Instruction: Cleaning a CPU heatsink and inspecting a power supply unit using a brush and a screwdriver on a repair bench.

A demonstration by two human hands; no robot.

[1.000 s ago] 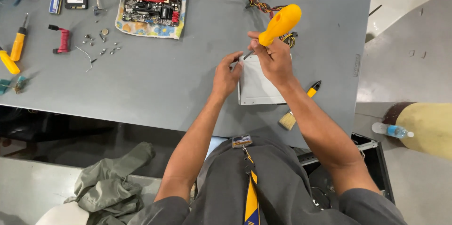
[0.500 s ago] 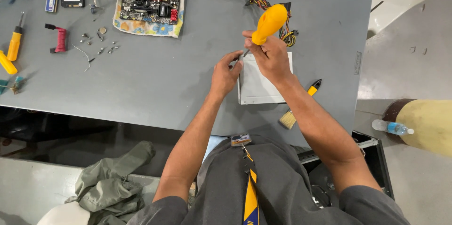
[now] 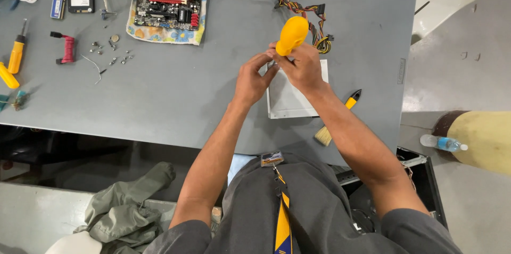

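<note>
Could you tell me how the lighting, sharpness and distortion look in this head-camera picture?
Head view: even, soft overhead light, faint shadows on the grey table; no strong glare. Both hands, left hand and right hand, and the yellow screwdriver handle are fairly sharp. Wide-angle lens bends the table edges; small screws are too small to resolve.

Single head-worn camera, looking steeply down over the wearer's own arms.

The view faces forward and down from above the torso, close to both hands (image 3: 282, 68), which sit near the frame's centre. The grey counter (image 3: 175, 94) fills the upper part; floor shows at right and below. No second view overlaps.
</note>
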